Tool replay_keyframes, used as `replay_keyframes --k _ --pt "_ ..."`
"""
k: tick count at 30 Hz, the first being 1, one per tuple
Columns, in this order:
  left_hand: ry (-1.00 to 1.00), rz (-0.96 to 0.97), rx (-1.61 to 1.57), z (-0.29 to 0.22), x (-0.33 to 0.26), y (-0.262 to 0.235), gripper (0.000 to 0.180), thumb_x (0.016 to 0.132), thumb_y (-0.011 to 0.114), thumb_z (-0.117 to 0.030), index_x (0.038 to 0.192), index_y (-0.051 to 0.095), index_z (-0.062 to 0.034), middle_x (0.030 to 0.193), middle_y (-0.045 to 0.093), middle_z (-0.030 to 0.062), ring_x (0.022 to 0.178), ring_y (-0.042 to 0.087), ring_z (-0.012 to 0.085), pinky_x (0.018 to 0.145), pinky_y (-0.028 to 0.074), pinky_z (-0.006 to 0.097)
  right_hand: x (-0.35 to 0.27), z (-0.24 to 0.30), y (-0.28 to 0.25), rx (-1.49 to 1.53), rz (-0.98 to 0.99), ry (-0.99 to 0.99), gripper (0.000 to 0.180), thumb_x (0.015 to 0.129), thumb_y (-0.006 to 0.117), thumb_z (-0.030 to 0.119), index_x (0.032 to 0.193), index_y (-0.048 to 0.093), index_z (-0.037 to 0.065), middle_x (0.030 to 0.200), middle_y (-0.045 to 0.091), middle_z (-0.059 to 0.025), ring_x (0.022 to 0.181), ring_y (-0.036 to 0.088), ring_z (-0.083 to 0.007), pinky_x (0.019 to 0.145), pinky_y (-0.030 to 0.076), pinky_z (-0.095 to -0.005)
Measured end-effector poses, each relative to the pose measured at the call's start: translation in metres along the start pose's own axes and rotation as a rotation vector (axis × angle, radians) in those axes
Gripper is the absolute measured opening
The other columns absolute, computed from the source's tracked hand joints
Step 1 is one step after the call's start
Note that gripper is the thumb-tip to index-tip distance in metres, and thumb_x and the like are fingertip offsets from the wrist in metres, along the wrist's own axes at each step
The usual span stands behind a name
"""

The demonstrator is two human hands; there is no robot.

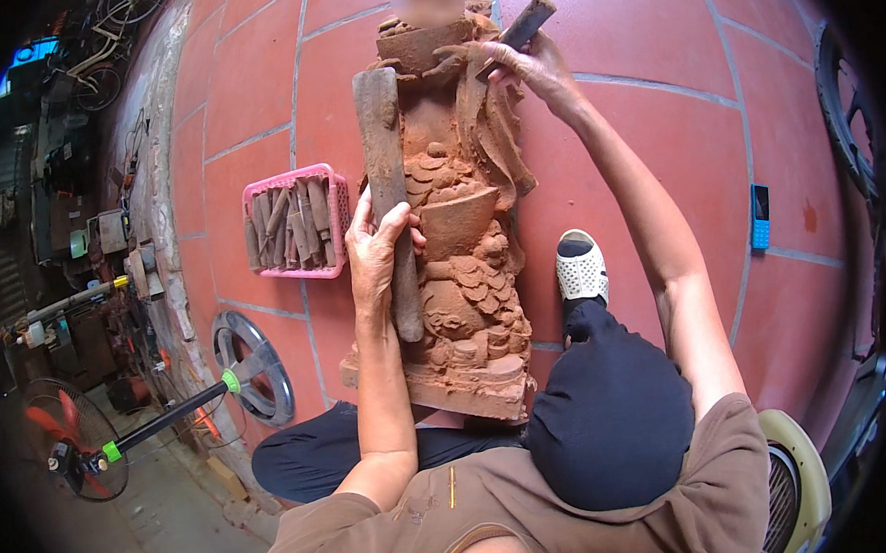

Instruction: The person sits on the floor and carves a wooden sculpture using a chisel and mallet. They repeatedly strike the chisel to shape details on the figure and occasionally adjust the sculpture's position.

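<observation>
A reddish-brown wood carving (458,222) of a figure, with coin-like discs and rounded forms, lies lengthwise on the floor in front of me. My left hand (372,255) is closed around the lower part of a long, worn wooden mallet (376,118), whose broad end points away from me beside the carving's left side. Farther off, my right hand (536,71) grips a chisel (528,23) by its dark handle. The chisel slants down to the left toward the upper right of the carving, near the figure's draped folds; whether its edge touches the wood, I cannot tell.
A pink plastic basket (340,221) left of the carving holds several chisels. A fan (69,437) on a pole with a round base (258,367) stands at the lower left. A blue phone (761,218) lies on the red tiles at right. My shoe (582,269) rests beside the carving.
</observation>
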State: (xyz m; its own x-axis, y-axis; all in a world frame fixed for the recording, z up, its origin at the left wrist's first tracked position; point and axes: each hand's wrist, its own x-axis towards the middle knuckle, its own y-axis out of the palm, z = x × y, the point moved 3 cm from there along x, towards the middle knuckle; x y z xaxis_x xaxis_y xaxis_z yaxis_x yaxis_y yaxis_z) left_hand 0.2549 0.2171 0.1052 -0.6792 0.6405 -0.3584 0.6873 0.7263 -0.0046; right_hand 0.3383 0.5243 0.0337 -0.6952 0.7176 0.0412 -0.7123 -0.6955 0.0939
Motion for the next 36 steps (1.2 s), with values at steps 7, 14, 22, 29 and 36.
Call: replay_keyframes --k 7,14,22,29,36 --pt "0.011 0.000 0.006 -0.004 -0.002 0.003 0.037 0.092 0.069 -0.020 0.122 0.055 -0.0016 0.080 0.066 0.0081 0.061 0.065 0.0129 0.054 0.054 0.025 0.030 -0.034 -0.015 0.099 0.070 0.158 0.051 0.094 0.066 0.046 0.102 0.059 -0.004 0.087 0.066 -0.0097 0.070 0.069 -0.0134 0.062 0.060 -0.0253" --pt "-0.005 -0.012 -0.005 -0.002 -0.002 0.003 0.038 0.092 0.069 -0.020 0.122 0.055 -0.0014 0.081 0.067 0.0084 0.061 0.065 0.0128 0.054 0.054 0.025 0.030 -0.053 -0.014 0.262 0.124 0.171 0.047 0.094 0.067 0.043 0.105 0.060 -0.002 0.089 0.065 -0.0083 0.075 0.068 -0.0125 0.069 0.061 -0.0269" --pt "-0.027 0.009 -0.004 -0.001 0.001 0.000 0.052 0.091 0.071 -0.016 0.137 0.049 -0.0051 0.080 0.066 0.0044 0.060 0.064 0.0112 0.051 0.052 0.023 0.021 -0.045 -0.005 0.198 0.180 0.182 0.048 0.093 0.067 0.043 0.109 0.059 -0.003 0.093 0.066 -0.0101 0.076 0.067 -0.0131 0.068 0.060 -0.0277" --pt "-0.044 0.037 0.115 -0.013 0.001 0.005 0.044 0.092 0.069 -0.018 0.129 0.053 -0.0019 0.080 0.066 0.0058 0.061 0.064 0.0116 0.054 0.052 0.024 0.029 -0.040 -0.001 0.130 0.115 0.126 0.054 0.093 0.067 0.046 0.111 0.058 -0.004 0.090 0.067 -0.0117 0.075 0.069 -0.0156 0.068 0.060 -0.0279" --pt "-0.038 0.107 0.248 -0.022 0.008 0.003 0.058 0.089 0.071 -0.017 0.142 0.049 -0.0059 0.083 0.065 0.0030 0.061 0.061 0.0098 0.054 0.050 0.023 0.025 -0.033 0.001 -0.013 0.196 0.130 0.061 0.090 0.069 0.048 0.119 0.056 -0.004 0.094 0.066 -0.0149 0.073 0.069 -0.0161 0.067 0.061 -0.0279"
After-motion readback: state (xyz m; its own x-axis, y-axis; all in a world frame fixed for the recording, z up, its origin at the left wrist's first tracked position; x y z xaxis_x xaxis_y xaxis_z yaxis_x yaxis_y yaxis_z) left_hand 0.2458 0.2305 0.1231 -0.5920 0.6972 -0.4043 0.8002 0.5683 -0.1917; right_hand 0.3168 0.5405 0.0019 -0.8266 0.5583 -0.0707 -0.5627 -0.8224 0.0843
